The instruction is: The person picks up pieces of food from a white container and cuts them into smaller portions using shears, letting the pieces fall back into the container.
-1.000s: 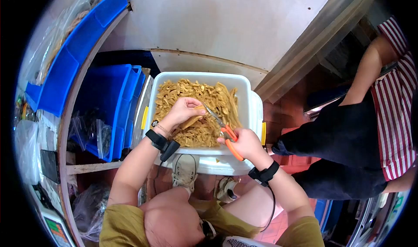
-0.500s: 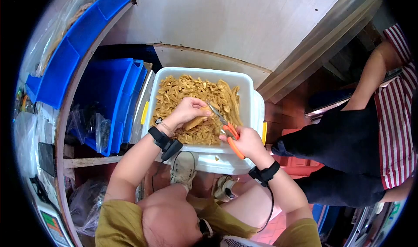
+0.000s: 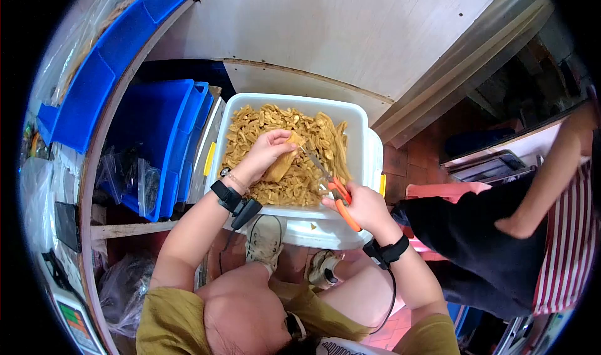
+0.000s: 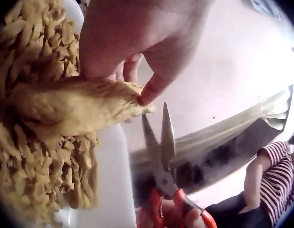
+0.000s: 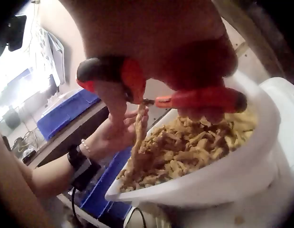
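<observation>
The left hand [image 3: 269, 153] pinches one end of a long yellowish-brown piece [image 4: 66, 107] between thumb and fingers, above a white tub [image 3: 359, 167] of similar cut strips [image 3: 250, 126]. To its right, the right hand [image 3: 366, 210] grips orange-handled scissors [image 3: 343, 211]. In the left wrist view the scissor blades [image 4: 168, 137] stand apart, their tips just below the pinched end. From the right wrist the handles [image 5: 199, 99] show around the fingers, partly hidden by the hand [image 5: 151, 38].
Blue bins [image 3: 159, 130] stand on a shelf left of the tub. A white lid or second tub [image 3: 300, 233] lies under the tub's near side. A person in a striped shirt [image 3: 566, 248] is at the right. A pale panel [image 3: 338, 36] rises behind.
The left hand has raised the piece, which hangs more upright. The scissors have moved slightly right and down, away from it. The person at the right has bent lower, with the arm shifted.
</observation>
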A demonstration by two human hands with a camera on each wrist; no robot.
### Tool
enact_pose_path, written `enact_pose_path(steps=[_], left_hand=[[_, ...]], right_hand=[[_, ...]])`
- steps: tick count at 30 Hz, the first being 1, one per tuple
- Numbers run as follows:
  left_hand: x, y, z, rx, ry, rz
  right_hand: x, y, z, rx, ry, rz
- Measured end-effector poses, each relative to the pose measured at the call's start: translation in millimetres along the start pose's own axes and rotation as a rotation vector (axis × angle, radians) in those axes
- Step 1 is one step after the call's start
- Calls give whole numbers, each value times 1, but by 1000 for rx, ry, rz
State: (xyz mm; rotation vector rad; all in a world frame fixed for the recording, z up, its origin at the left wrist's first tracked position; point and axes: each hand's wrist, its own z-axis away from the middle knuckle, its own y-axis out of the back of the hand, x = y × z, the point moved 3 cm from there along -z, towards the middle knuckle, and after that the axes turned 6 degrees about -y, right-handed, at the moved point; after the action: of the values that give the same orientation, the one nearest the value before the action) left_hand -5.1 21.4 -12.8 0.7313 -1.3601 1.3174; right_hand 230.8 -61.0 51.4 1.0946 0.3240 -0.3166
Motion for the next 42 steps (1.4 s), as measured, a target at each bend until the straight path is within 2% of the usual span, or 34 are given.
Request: enact_pose_path(steps=[6,11,13,17,22,27,29,33,35,39,42], left_hand=[[-4,-9,2,-53,-63,-87],[-5,-12,1,-87,-107,-75],[-5,-16,2,-98,-125,-148],[-8,-18,1,-94,-157,-94],[8,-25,7,47,-247,21],[19,-21,6,88,-245,-1],[19,-19,5,50,-229,-56],[14,-19,6,-5,-258,-168],[10,-16,4,10,-311,-385],[19,-24,10,-43,-303,-442],[19,-24,10,-47,-308,-396]], right_hand=[[-6,0,1,-23,-5,85],[-4,-11,-6,33,8,-61],[1,-16,-11,44,7,-68],[-4,-11,-12,29,6,-100],[-7,-7,-16,64,31,-169],[-11,-1,-15,88,10,-154],[-10,-3,-16,116,64,-144],[-13,-1,-14,83,48,-84],[-12,-2,-14,66,48,-68],[-9,-6,-15,79,74,-63],[-9,-7,-15,3,-2,-101]])
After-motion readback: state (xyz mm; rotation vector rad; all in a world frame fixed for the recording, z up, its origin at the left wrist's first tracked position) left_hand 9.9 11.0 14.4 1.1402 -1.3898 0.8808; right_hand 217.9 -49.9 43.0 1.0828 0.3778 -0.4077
